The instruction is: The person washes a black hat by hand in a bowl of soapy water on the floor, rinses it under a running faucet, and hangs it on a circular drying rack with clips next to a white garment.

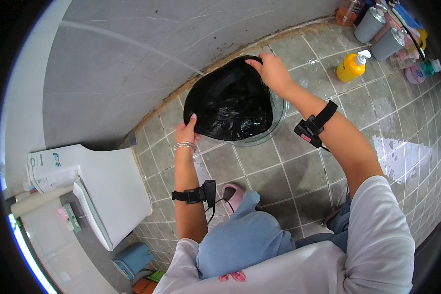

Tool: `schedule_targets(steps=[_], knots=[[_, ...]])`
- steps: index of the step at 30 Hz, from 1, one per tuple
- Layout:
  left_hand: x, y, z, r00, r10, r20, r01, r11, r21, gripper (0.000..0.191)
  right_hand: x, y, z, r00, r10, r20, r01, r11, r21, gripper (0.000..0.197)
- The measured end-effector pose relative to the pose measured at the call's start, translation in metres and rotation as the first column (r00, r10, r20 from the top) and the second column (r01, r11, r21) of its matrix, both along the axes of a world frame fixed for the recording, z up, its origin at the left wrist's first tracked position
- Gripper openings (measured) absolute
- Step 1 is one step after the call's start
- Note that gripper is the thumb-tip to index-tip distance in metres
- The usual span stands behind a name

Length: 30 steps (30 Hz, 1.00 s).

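A black, wet, flexible item [229, 99], apparently a bag or piece of leather or fabric, is stretched between both hands. My left hand [187, 130] pinches its lower left edge, thumb on top. At its upper right edge, my right hand [270, 70] grips it between thumb and fingers. Beneath the black item is a clear basin [279, 119] on the tiled floor; only its right and lower rim show. A thin pale streak, perhaps a water jet, meets the item's upper left edge from the wall side. The exact kind of the black item cannot be told.
A yellow pump bottle [351, 67] stands on the wet tiles to the right, near grey pump bottles [388, 44] and a pink bottle [416, 73]. The grey wall [132, 73] rises behind the basin. A white toilet [114, 191] is at left, a blue bin [133, 259] below it.
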<state>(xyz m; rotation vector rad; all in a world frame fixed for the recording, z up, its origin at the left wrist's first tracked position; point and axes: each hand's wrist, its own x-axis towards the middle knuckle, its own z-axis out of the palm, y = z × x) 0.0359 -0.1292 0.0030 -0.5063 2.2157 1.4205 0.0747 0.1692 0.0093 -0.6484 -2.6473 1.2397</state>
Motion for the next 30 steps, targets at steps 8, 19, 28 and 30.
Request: schedule_targets(steps=[8, 19, 28, 30], knots=[[0.027, 0.025, -0.028, 0.992, 0.115, 0.043, -0.122, 0.952, 0.28, 0.03, -0.001, 0.011, -0.03, 0.936, 0.12, 0.332, -0.008, 0.947, -0.321, 0.044], [0.036, 0.036, -0.045, 0.756, -0.499, -0.424, 0.269, 0.827, -0.493, 0.062, 0.028, -0.02, -0.036, 0.955, 0.287, 0.075, -0.296, 0.918, 0.263, 0.043], [0.016, 0.015, -0.03, 0.633, -0.514, -0.579, 0.387, 0.858, -0.338, 0.066, 0.015, 0.002, -0.022, 0.917, 0.34, -0.207, -0.286, 0.924, 0.253, 0.047], [0.013, 0.017, -0.024, 0.629, -0.473, -0.617, 0.337, 0.881, -0.332, 0.066, 0.011, -0.003, -0.019, 0.915, 0.298, -0.272, -0.244, 0.945, 0.217, 0.049]])
